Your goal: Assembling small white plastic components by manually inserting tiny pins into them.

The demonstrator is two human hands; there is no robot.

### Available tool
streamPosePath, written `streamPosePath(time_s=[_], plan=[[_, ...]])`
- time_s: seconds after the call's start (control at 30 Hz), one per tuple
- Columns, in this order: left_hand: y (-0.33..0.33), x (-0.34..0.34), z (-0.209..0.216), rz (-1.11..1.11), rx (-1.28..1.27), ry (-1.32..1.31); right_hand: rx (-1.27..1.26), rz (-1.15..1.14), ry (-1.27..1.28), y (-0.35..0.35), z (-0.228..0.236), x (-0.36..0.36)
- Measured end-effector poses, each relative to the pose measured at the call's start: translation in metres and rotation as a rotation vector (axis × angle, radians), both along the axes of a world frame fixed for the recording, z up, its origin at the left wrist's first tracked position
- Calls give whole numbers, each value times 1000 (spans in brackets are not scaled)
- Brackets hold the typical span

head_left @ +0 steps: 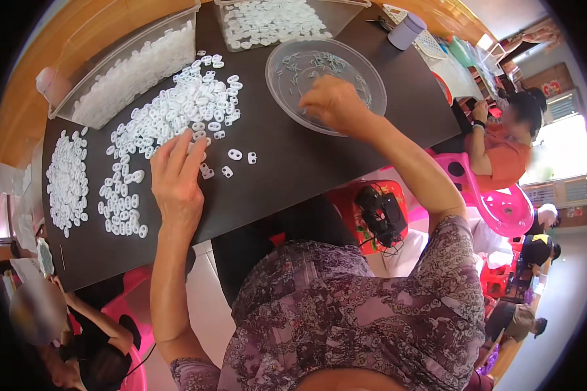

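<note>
My left hand (177, 171) lies on the dark table with fingers stretched out, touching the near edge of a heap of small white two-holed plastic pieces (192, 98). Just right of those fingers sit a few loose pieces (235, 154). Over a round, clear shallow tray (272, 81), my right hand (334, 104) is closed, its fingers pinched together. Whatever they hold, if anything, is hidden. Scattered in that tray are thin, short grey-green bits (326, 60), perhaps springs; they are too small to tell.
A clear bin of white pieces (137, 72) stands at the back left, another bin (274, 23) at the back. A lilac cup (407, 31) is at the far right. More white pieces (67, 182) lie at left. People sit at both table ends; a red stool (398, 228) holds black cables.
</note>
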State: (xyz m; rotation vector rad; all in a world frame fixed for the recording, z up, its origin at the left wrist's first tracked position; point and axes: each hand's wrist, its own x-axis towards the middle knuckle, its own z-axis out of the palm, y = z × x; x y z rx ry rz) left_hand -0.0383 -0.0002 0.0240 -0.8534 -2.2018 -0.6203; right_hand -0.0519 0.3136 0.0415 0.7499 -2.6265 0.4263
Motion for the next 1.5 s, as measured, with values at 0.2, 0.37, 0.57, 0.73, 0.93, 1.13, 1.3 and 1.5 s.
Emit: streamPosePath(time_s=[0.2, 0.37, 0.57, 0.73, 0.93, 1.13, 1.3, 1.5], plan=[[9, 21, 0, -75, 178, -55, 136, 37, -48, 3, -11, 0], [22, 33, 6, -99, 263, -79, 83, 13, -113, 9, -14, -4], [47, 38, 11, -158, 365, -226, -475, -130, -476, 5, 13, 6], [102, 26, 19, -221, 673, -483, -903, -151, -772, -12, 35, 22], [137, 7, 17, -357, 913, -971, -977, -117, -716, -18, 40, 33], [145, -9, 15, -440, 861, -1096, -1054, -154, -808, -5, 38, 33], [152, -15, 15, -455, 792, -1085, -1110, -140, -845, 1, 37, 30], [153, -20, 22, -427, 636, -1165, -1142, -118, -853, 8, 33, 30]])
